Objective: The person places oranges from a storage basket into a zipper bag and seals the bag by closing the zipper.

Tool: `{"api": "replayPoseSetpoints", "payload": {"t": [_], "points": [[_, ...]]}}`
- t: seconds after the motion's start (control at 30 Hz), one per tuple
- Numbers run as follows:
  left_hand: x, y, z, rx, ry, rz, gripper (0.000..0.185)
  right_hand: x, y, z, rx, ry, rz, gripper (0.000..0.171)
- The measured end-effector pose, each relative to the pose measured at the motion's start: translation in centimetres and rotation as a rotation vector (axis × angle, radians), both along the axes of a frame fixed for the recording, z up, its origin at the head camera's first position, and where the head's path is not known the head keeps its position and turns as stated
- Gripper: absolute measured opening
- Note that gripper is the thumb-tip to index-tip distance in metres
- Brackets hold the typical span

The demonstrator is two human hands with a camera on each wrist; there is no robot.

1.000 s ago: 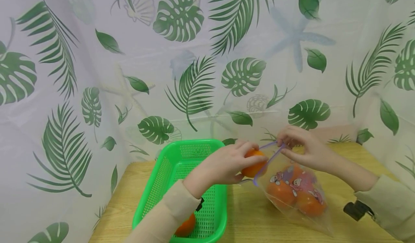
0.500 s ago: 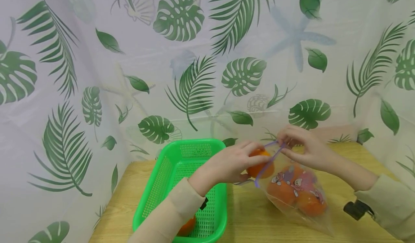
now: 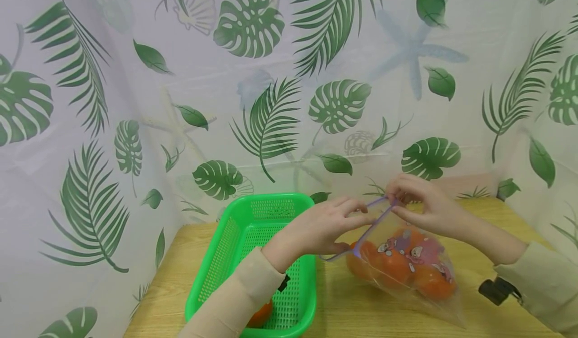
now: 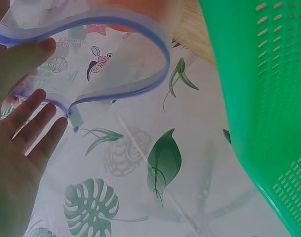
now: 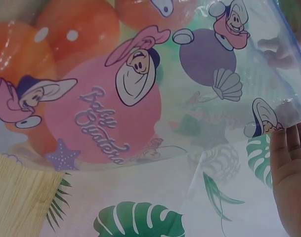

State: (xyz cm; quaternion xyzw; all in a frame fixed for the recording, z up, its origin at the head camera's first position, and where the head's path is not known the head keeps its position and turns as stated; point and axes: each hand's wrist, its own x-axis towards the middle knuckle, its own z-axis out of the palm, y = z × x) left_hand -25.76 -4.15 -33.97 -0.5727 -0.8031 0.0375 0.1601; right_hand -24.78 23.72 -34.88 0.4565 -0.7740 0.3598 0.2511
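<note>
Hiding most of the orange (image 3: 260, 315) in the basket (image 3: 235, 247) at lower centre, the left sleeve (image 3: 235, 298) crosses it. The orange held at the bag (image 3: 406, 278) mouth a second ago now lies inside with the others, right of the basket. The left hand (image 3: 320, 227) holds the near zip edge (image 4: 115, 89) with loose fingers, while the right hand (image 3: 424, 205) pinches the far edge.
</note>
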Motion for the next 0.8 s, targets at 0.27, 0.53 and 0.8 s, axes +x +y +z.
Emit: {"api": "replayPoseSetpoints", "payload": {"t": [0.27, 0.53, 0.8], "points": [[0.0, -0.6, -0.1, -0.016, 0.007, 0.009, 0.068, -0.2, 0.1, -0.2, -0.005, 0.001, 0.010, 0.048], [0.2, -1.8, -0.3, -0.032, 0.014, 0.031, 0.067, -0.1, 0.2, 0.2, 0.006, 0.005, -0.013, 0.047], [0.5, -2.7, -0.4, -0.025, 0.020, 0.049, 0.069, 0.0, 0.2, 0.5, 0.023, -0.004, -0.025, 0.046]]}}
